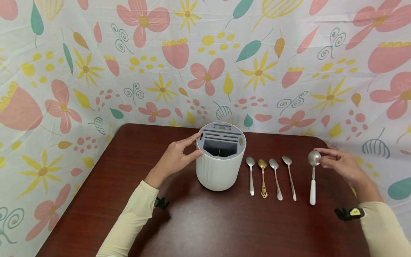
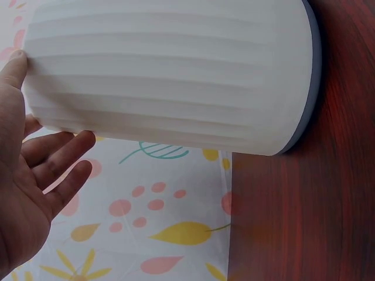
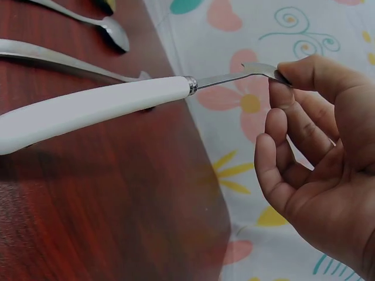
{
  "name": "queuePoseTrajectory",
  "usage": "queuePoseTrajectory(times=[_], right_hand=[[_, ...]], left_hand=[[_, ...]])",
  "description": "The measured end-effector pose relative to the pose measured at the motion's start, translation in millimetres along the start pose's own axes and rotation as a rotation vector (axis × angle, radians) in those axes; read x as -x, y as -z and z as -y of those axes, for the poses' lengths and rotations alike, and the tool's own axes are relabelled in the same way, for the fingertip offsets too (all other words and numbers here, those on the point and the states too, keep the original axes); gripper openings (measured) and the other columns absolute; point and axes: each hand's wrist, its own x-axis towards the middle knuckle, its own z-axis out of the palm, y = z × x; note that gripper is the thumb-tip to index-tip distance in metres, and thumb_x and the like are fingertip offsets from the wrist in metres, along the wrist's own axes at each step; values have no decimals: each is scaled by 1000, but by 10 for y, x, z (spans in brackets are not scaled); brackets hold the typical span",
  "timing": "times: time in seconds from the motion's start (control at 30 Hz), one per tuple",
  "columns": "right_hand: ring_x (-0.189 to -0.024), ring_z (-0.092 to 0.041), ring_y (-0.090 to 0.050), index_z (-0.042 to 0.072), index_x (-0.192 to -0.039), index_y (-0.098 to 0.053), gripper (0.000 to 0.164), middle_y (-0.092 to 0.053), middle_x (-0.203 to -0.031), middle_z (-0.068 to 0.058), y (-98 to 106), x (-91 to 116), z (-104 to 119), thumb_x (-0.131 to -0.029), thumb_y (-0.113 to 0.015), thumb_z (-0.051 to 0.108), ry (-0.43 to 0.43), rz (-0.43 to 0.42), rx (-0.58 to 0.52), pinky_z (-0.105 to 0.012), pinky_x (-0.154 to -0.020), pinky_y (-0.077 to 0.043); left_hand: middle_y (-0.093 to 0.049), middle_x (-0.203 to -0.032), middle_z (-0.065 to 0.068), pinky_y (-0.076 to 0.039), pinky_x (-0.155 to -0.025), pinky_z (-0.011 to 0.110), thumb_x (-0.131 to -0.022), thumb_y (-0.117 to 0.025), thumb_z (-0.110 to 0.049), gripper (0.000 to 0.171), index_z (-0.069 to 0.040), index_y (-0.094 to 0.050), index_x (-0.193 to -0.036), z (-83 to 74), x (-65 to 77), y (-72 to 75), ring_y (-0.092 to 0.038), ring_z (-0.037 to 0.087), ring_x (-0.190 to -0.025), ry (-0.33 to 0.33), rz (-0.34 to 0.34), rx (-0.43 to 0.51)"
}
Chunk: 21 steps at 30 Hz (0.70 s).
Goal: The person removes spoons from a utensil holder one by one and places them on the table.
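Observation:
My right hand (image 1: 345, 165) pinches the bowl of a white-handled spoon (image 1: 313, 191) between thumb and fingers at the table's right side. In the right wrist view the spoon's white handle (image 3: 99, 108) points away from the hand (image 3: 316, 134), over the table. My left hand (image 1: 174, 157) touches the rim of a white ribbed utensil holder (image 1: 218, 173), its fingers fairly straight. The left wrist view has the thumb and fingertips of this hand (image 2: 35, 170) against the upper end of the holder (image 2: 170, 76). The grey slotted lid has a divided opening.
Between holder and right hand lie a silver spoon (image 1: 251, 178), a gold spoon (image 1: 263, 175) with an ornate handle end, another silver spoon (image 1: 277, 180) and a slimmer one (image 1: 290, 176). The dark wooden table (image 1: 205, 225) meets a floral cloth (image 1: 192, 89) behind it.

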Motion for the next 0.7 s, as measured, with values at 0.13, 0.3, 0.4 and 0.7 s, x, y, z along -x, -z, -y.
queuePoseTrajectory(times=[0.13, 0.3, 0.4, 0.7], right_hand=[[-87, 6, -69, 15, -130, -71, 33, -73, -102, 23, -19, 2, -82, -99, -66, 4, -11, 2, 7, -17, -70, -57], [-88, 6, -69, 13, -134, -68, 37, -73, -103, 23, -33, 8, -132, -99, -66, 3, -8, -1, -6, -17, -71, -57], [-88, 6, -69, 11, -138, -66, 39, -73, -103, 24, -50, 25, -143, -99, -68, 6, -24, -19, 8, -17, -72, -57], [-83, 6, -70, 11, -137, -65, 41, -76, -92, 21, -141, 58, -246, -97, -73, 12, -34, -128, 11, -13, -70, -54]], left_hand=[[-52, -153, -3, -43, -55, 27, -99, -67, -44, 65, -27, -44, -157, 6, -2, -1, -29, 6, -40, 8, 7, -5], [-52, -153, -3, -43, -54, 27, -99, -69, -41, 65, -26, -44, -157, -5, -4, 8, -28, 6, -41, 5, 3, -7], [-52, -153, -3, -41, -53, 27, -98, -70, -39, 65, -25, -45, -156, -16, -5, 15, -26, 6, -41, 1, 2, -6], [-50, -154, -5, -39, -50, 26, -98, -71, -38, 66, -26, -44, -157, -14, -1, 11, -21, 6, -38, -4, 0, 3]])
